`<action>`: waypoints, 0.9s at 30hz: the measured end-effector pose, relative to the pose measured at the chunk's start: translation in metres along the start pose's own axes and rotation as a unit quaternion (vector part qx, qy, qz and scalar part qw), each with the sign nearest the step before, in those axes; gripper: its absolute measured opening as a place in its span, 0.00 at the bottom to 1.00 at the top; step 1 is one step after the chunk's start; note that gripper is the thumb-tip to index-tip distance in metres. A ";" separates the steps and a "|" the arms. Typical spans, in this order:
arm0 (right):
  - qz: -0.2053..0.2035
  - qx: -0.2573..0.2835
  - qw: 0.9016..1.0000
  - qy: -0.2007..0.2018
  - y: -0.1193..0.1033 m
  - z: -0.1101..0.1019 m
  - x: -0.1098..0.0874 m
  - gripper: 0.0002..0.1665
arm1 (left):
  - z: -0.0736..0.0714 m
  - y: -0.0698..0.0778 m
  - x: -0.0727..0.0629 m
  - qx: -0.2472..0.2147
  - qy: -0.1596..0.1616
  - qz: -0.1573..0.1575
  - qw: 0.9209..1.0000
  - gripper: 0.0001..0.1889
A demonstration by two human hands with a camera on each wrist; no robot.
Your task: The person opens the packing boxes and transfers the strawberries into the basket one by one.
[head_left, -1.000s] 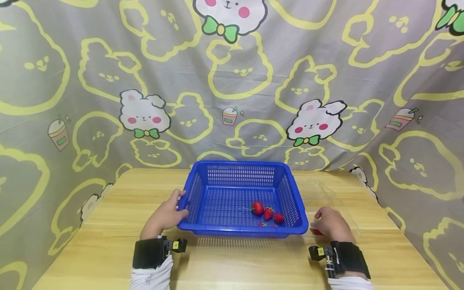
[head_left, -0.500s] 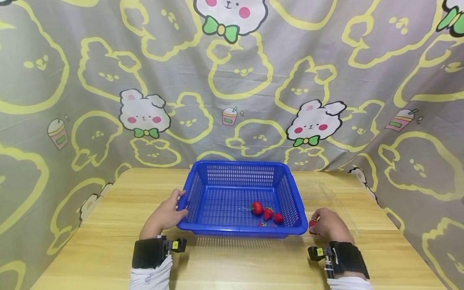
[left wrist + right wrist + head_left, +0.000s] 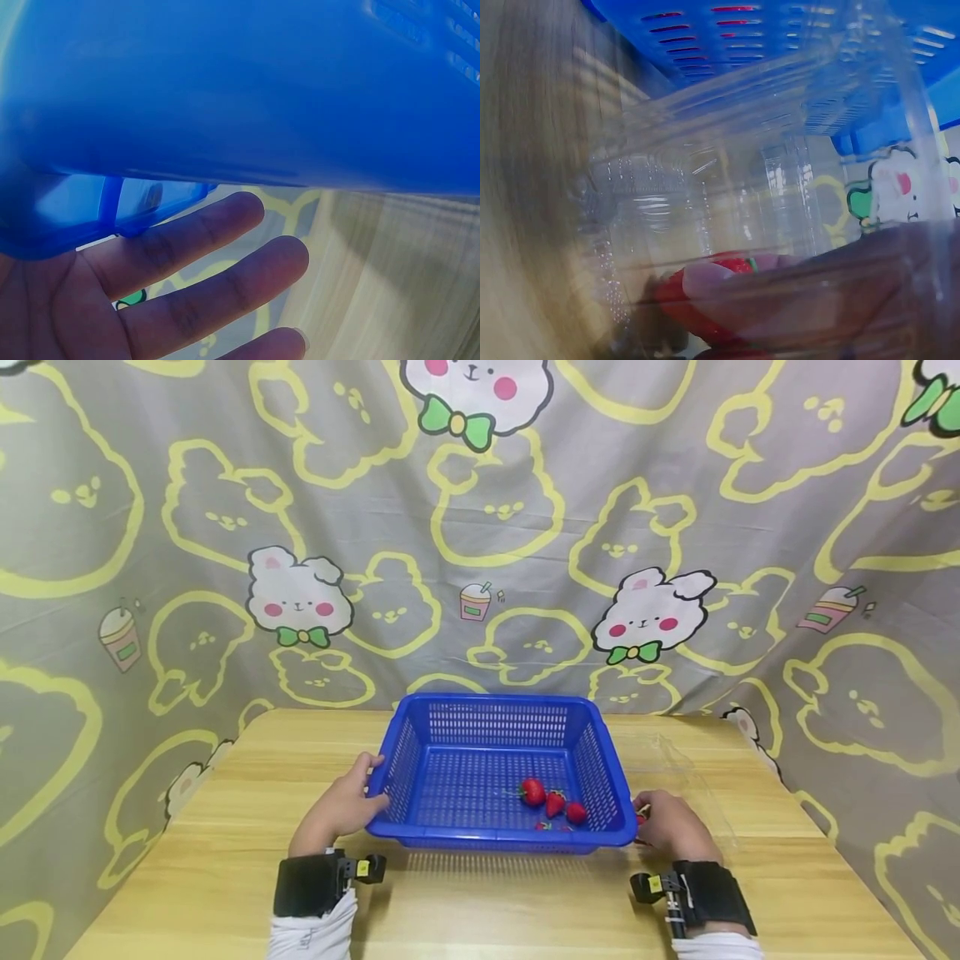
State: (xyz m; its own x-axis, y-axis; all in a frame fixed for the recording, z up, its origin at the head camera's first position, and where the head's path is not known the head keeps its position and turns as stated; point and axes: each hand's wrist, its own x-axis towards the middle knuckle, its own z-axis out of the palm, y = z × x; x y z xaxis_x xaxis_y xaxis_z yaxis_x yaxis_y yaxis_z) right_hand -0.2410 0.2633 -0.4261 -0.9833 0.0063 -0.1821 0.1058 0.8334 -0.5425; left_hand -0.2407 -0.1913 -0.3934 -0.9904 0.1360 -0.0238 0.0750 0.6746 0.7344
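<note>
A blue plastic basket (image 3: 510,837) with slotted walls stands mid-table, several red strawberries (image 3: 533,792) lying in its right half. At its left rim, my left hand (image 3: 343,806) holds the edge with the thumb over it; the left wrist view shows the other fingers (image 3: 217,292) extended below the rim. To the right of the basket, my right hand (image 3: 672,823) pinches a strawberry (image 3: 676,300) inside a clear plastic box (image 3: 727,105). Another red piece shows below that strawberry in the right wrist view, mostly cut off.
The clear box lies close against the basket's right side, partly behind my right hand. A light wooden table (image 3: 480,910) carries everything. A grey curtain (image 3: 405,510) with cartoon prints encloses the back and both sides.
My right hand has moved slightly left, closer to the basket's right wall, with the strawberry at its fingertips. The left hand and basket keep their places.
</note>
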 end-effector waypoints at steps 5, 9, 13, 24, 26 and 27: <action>0.006 -0.003 1.000 0.000 -0.001 0.000 0.002 0.14 | 0.000 -0.001 0.000 -0.001 -0.002 0.000 1.000 0.26; 0.011 0.002 1.000 -0.004 -0.002 -0.001 0.001 0.14 | 0.000 -0.001 0.000 0.001 -0.001 -0.002 1.000 0.26; 0.011 0.006 1.000 -0.007 -0.002 -0.002 0.000 0.15 | 0.000 -0.001 -0.001 0.002 0.000 -0.003 1.000 0.26; 0.011 0.021 1.000 -0.003 -0.006 -0.004 -0.002 0.15 | 0.000 -0.001 -0.001 0.003 0.000 0.002 1.000 0.26; 0.009 0.020 1.000 -0.002 -0.007 -0.005 -0.002 0.15 | 0.000 -0.001 -0.001 0.003 0.000 0.001 1.000 0.26; 0.006 0.018 1.000 0.000 -0.007 -0.005 -0.002 0.16 | 0.000 -0.001 -0.001 0.003 0.000 0.001 1.000 0.27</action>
State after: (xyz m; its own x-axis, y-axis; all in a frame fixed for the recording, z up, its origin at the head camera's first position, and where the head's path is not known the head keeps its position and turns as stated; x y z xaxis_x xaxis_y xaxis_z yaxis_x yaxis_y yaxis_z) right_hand -0.2403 0.2605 -0.4176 -0.9820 0.0156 -0.1884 0.1222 0.8129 -0.5694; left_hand -0.2395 -0.1920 -0.3937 -0.9903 0.1371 -0.0222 0.0776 0.6785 0.7305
